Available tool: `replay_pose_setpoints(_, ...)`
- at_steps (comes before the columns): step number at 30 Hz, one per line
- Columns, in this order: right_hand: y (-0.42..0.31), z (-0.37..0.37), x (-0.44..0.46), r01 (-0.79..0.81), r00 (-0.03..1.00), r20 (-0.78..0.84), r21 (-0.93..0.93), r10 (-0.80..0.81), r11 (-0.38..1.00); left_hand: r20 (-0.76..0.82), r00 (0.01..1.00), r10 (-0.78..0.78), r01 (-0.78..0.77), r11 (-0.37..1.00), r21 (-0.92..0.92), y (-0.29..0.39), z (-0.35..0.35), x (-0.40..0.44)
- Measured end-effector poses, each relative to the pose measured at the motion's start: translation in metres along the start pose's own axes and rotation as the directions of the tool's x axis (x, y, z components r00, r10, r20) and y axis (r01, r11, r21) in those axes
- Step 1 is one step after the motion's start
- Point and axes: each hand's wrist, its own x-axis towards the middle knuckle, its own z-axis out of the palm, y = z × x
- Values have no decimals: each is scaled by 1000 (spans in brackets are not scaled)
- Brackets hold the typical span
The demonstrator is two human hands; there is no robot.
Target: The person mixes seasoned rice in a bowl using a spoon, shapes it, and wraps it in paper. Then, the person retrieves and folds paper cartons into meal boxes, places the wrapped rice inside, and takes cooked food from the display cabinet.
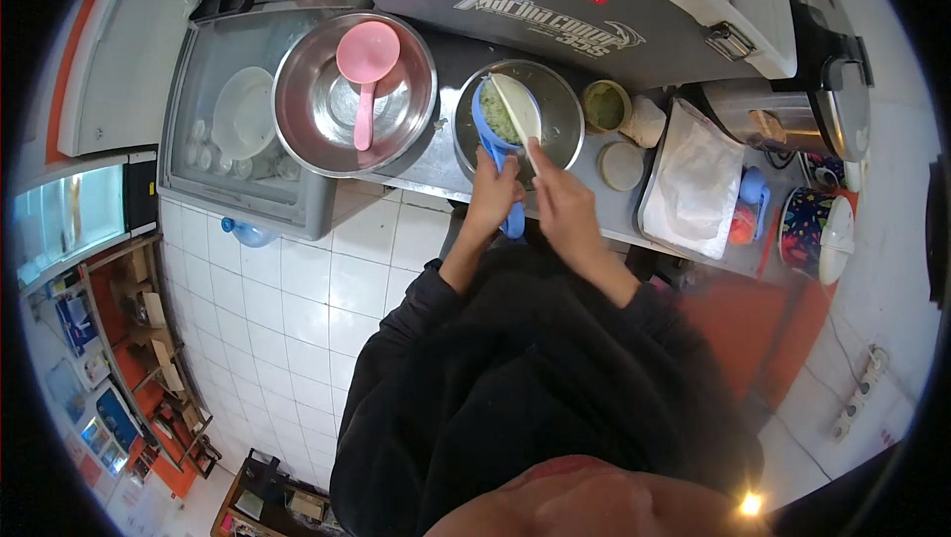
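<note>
My left hand (491, 194) is wrapped round the handle of a blue scoop (511, 218). The scoop's round head, filled with pale green, grated-looking stuff (496, 111), is over a steel bowl (567, 106). In my right hand (565, 202), the fingers are closed on a flat, whitish utensil (515, 109), which lies slanted across the scoop's head. To the left of the steel bowl, a pink ladle (366, 53) rests in a wide metal basin (302, 106).
Right of the bowl are a jar of green contents (603, 106), a round lid (621, 166) and a plastic-lined tray (693, 180). A large cooler (584, 12) stands behind. At the left is a glass-topped case (203, 71) with a white bowl (245, 113).
</note>
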Motion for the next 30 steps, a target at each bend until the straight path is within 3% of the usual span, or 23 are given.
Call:
replay_pose_setpoints(1, -1, -14, 5, -195, 977, 108, 127, 181, 973, 86, 995, -47, 63, 981, -185, 0, -6, 2)
replay_pose_setpoints(4, -4, -54, 25, -474, 873, 269, 265, 408, 840, 101, 995, 17, 9, 968, -250, 11, -28, -10)
replay_pose_setpoints(6, 9, -68, 32, -574, 798, 371, 230, 474, 786, 89, 995, 36, -6, 951, -310, 2, -45, -17)
replay_pose_setpoints(8, 33, -55, 33, -488, 839, 368, 177, 402, 855, -10, 996, 93, -91, 935, -344, -11, -58, -17)
replay_pose_setpoints(10, 56, -32, 35, -174, 927, 317, -105, 198, 979, -32, 989, 142, -145, 937, -316, -14, -61, -15)
replay_pose_setpoints(11, 61, -19, 36, -172, 927, 319, -104, 197, 980, -96, 986, 139, -162, 940, -299, -14, -57, -13)
replay_pose_setpoints(13, 59, 5, 40, -8, 773, 628, -127, 87, 992, -172, 979, 108, -153, 950, -271, -21, -54, -4)
replay_pose_setpoints(14, 53, 3, 36, 0, 775, 628, -125, 79, 992, -176, 978, 116, -161, 949, -271, -20, -51, -1)
replay_pose_setpoints(16, 34, -8, 23, 262, 744, 657, -123, -119, 957, -217, 952, 217, -265, 937, -227, -19, -47, 1)
replay_pose_setpoints(17, 27, -24, 30, 307, 704, 697, -132, -132, 942, -216, 951, 220, -270, 933, -237, -20, -46, 1)
replay_pose_setpoints(20, 34, -43, 59, 307, 712, 702, -284, -21, 908, -269, 940, 209, -288, 909, -300, -25, -42, 3)
replay_pose_setpoints(21, 43, -38, 65, 330, 802, 593, -340, -72, 880, -267, 940, 211, -289, 908, -302, -28, -43, 6)
replay_pose_setpoints(22, 56, -28, 57, 331, 802, 593, -342, -72, 879, -275, 940, 204, -287, 907, -308, -31, -44, 9)
replay_pose_setpoints(24, 72, -7, 47, 349, 691, 722, -294, -32, 890, -285, 936, 206, -295, 903, -314, -32, -47, 13)
replay_pose_setpoints(26, 51, -18, 33, 371, 677, 728, -212, -107, 904, -276, 934, 227, -305, 909, -283, -33, -51, 15)
replay_pose_setpoints(28, 26, -36, 42, 265, 579, 811, -279, 79, 923, -225, 940, 256, -308, 920, -241, -44, -63, 22)
replay_pose_setpoints(29, 25, -42, 49, 256, 577, 812, -280, 86, 925, -167, 945, 281, -311, 930, -198, -49, -68, 23)
replay_pose_setpoints(30, 29, -46, 59, 241, 676, 734, -307, 68, 921, -161, 948, 273, -302, 933, -197, -49, -71, 22)
